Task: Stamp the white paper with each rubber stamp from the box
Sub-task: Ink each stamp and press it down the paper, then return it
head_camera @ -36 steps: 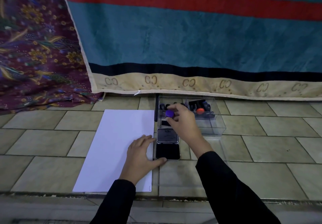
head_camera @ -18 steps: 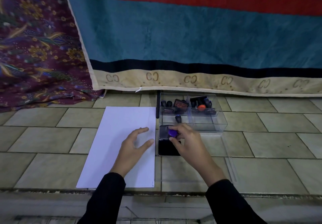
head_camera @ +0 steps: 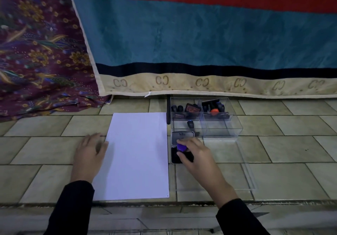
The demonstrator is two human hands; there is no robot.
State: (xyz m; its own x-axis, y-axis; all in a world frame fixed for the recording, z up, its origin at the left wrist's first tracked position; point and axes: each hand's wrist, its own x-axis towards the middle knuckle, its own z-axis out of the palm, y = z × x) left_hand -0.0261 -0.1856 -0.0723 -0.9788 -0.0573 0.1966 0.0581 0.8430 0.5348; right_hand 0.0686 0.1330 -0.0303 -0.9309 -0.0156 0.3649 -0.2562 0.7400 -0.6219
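A blank white paper (head_camera: 136,154) lies on the tiled floor. To its right sits an open ink pad (head_camera: 176,159), its lid (head_camera: 182,136) flipped up behind it. My right hand (head_camera: 198,158) grips a purple-topped rubber stamp (head_camera: 181,147) and holds it down on the black pad. My left hand (head_camera: 90,154) lies flat, fingers apart, on the paper's left edge and the tile beside it. Behind the pad stands a clear plastic box (head_camera: 235,123) with several more stamps, one orange-topped (head_camera: 214,111).
The box's clear lid (head_camera: 244,170) lies flat on the tiles right of the ink pad. A teal, red and cream blanket (head_camera: 200,43) hangs behind the box, with a patterned maroon cloth (head_camera: 36,52) at the left. A step edge (head_camera: 164,202) runs below the paper.
My right hand carried the purple stamp from the box down onto the ink pad. My left hand slid from the paper's right side to its left edge.
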